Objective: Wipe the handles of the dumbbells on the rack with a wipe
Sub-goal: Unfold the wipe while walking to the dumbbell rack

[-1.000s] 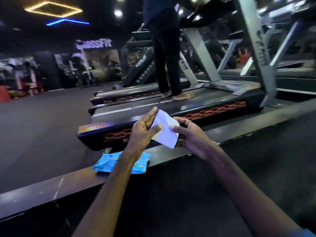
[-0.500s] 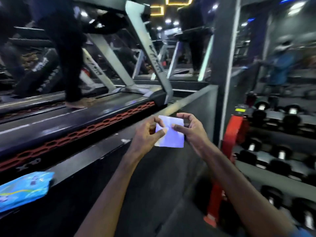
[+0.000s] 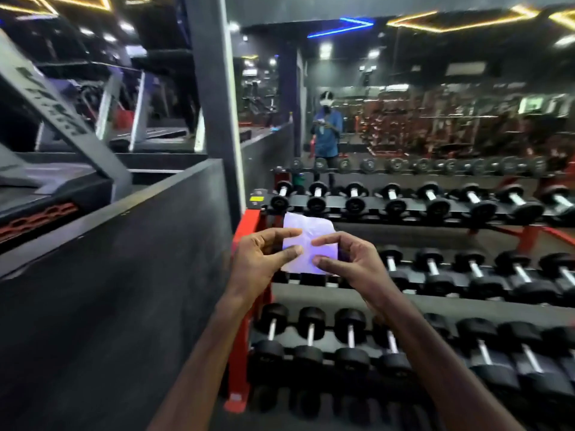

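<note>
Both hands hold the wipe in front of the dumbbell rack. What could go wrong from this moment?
1. The wipe is only pinched by the fingertips of the left hand and right hand; it may slip.
2. The dumbbells sit close together, so fingers may get squeezed between the heads.

Dark block lettering is printed along the grey treadmill upright [image 3: 59, 110] at the upper left of the frame, but it is blurred and cannot be read. A small yellow label [image 3: 257, 199] is fixed to the rack's end near the centre; no words can be made out on it. Nothing else legible is seen.
</note>
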A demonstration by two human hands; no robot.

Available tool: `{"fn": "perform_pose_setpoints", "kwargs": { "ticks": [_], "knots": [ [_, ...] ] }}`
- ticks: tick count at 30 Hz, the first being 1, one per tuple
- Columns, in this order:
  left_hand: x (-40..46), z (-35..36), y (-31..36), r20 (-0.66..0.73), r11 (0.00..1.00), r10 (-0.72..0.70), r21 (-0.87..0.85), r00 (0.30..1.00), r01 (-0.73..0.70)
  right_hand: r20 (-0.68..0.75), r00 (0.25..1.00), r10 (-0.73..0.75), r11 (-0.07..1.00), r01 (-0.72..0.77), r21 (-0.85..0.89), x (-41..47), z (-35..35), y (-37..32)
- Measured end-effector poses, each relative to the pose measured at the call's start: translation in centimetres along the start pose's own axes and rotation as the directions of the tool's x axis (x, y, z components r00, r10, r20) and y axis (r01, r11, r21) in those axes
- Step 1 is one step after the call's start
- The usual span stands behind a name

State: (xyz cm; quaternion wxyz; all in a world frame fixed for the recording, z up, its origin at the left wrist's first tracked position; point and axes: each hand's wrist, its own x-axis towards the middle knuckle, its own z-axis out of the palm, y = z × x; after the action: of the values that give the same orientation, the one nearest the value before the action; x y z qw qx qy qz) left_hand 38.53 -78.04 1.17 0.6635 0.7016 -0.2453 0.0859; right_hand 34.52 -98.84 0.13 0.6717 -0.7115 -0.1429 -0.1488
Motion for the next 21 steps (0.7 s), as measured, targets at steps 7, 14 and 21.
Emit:
{"fn": "perform_pose_setpoints", "kwargs": {
  "ticks": [7,14,21],
  "knots": [
    [5.4,22.1,-0.9,0.323,0.999,0.045,0.009,0.945,-0.050,-0.260,0.965,0.040,0.998,-0.049,-0.027,-4.8,-20.8,0.7],
    [9.9,42.5,-2.0,0.546,0.995,0.087,-0.091,0.834,-0.044,-0.551,0.834,0.014,0.992,-0.081,-0.098,-10.6,-38.6,0.9],
    [13.6,62.5,-4.2,0.656,0.980,0.153,-0.198,0.739,-0.028,-0.702,0.703,-0.113,0.902,-0.223,-0.369,-14.5,-56.3,3.1]
  ]
}}
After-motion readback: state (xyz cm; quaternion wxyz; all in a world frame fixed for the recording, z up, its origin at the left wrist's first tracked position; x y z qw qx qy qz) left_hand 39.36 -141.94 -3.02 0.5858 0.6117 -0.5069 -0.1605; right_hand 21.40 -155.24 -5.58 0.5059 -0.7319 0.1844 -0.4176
